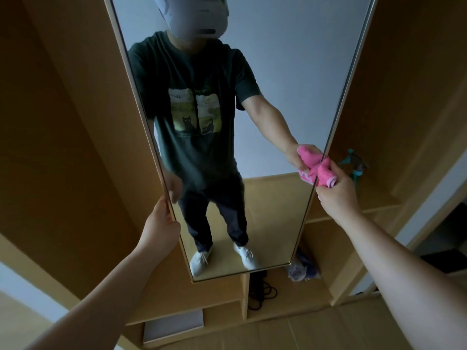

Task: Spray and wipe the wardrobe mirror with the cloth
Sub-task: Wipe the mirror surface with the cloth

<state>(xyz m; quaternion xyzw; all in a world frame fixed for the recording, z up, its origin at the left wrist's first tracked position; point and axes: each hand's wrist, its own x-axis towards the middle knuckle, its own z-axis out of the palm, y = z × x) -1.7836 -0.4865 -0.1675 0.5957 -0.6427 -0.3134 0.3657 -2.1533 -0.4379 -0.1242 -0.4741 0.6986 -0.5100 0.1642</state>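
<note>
Left hand grips mirror edge; right hand presses cloth.

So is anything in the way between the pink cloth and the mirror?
Nothing visible is. The right hand holds the pink cloth right at the mirror's right edge, with no object between them. The left hand grips the mirror's left edge, well away from the cloth.

One mirror, tall, at twelve o'clock. Two hands: left at seven o'clock on the mirror's edge, right at three o'clock. One pink cloth, bunched in the right hand. One teal spray bottle on a shelf at three o'clock. One tangle of black cable at six o'clock. One bag, blurred, just beside it. One pale flat box at seven o'clock.
</note>
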